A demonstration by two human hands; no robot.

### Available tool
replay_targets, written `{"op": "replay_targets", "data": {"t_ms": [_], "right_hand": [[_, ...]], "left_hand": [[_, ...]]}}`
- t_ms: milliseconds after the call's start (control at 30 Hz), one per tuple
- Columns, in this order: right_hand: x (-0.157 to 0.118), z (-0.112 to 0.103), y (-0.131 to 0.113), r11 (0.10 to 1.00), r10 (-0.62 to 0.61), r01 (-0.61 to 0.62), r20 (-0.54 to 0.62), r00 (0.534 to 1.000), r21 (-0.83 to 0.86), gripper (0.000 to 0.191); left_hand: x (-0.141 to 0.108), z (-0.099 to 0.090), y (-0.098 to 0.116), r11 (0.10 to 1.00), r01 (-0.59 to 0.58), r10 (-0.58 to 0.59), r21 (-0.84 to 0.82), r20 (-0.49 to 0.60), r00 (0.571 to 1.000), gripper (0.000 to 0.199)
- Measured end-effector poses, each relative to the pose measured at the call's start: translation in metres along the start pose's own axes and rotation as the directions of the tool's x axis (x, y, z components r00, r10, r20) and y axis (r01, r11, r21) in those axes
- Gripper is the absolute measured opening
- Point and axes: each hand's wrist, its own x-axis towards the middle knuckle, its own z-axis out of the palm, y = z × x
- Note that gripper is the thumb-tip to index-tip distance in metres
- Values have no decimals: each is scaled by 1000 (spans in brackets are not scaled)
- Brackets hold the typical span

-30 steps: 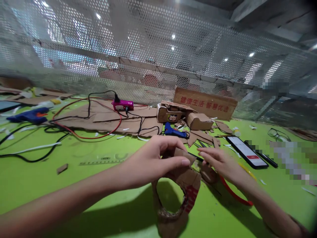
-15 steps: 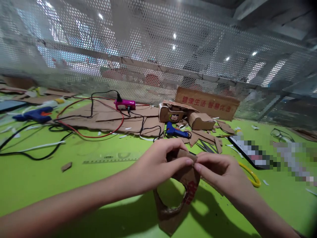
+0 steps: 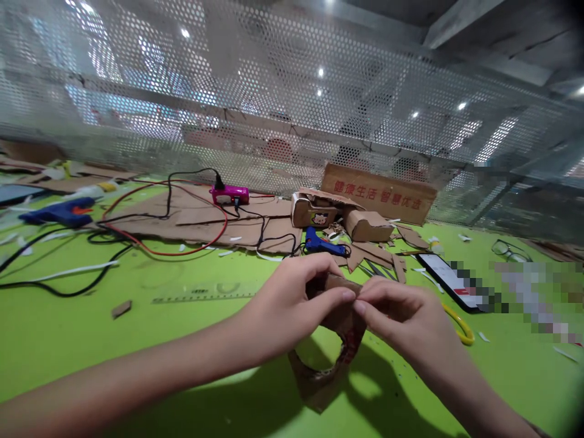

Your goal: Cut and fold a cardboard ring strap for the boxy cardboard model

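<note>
Both hands meet on a brown cardboard piece (image 3: pixel 319 384) with a large round hole cut through it and red print on one side. My left hand (image 3: pixel 303 301) grips its upper part, thumb on the near face and fingers curled behind. At the top edge, my right hand (image 3: pixel 401 307) pinches the cardboard between thumb and fingertips, close to the left thumb. The piece hangs tilted above the green table (image 3: pixel 182 359) and casts a shadow. Its far side and the curled fingertips are hidden.
Behind the hands lie a blue glue gun (image 3: pixel 326 245), scissors (image 3: pixel 376 271) and cardboard scraps. A clear ruler (image 3: pixel 203 293) is at left, beyond it a magenta power strip (image 3: pixel 230 194) and another blue glue gun (image 3: pixel 57 212). A phone (image 3: pixel 451 283) and yellow-handled item (image 3: pixel 460 325) lie right.
The lower end of the cardboard piece has swung slightly up and away, so its red-printed side shows less. Both hands keep their grip in nearly the same place.
</note>
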Motion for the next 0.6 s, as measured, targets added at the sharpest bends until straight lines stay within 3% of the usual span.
{"op": "replay_targets", "data": {"t_ms": [267, 500, 600], "right_hand": [[-2, 5, -1, 996, 1, 1, -25, 1000, 86, 12], [0, 2, 2, 923, 237, -261, 118, 964, 283, 15], [0, -4, 2, 936, 229, -260, 150, 962, 237, 12]], "left_hand": [[-4, -1, 0, 980, -147, 149, 131, -10, 989, 10], [-7, -1, 1, 931, -308, 305, 194, 45, 951, 11], [-7, -3, 0, 940, -289, 287, 180, 39, 957, 12]]}}
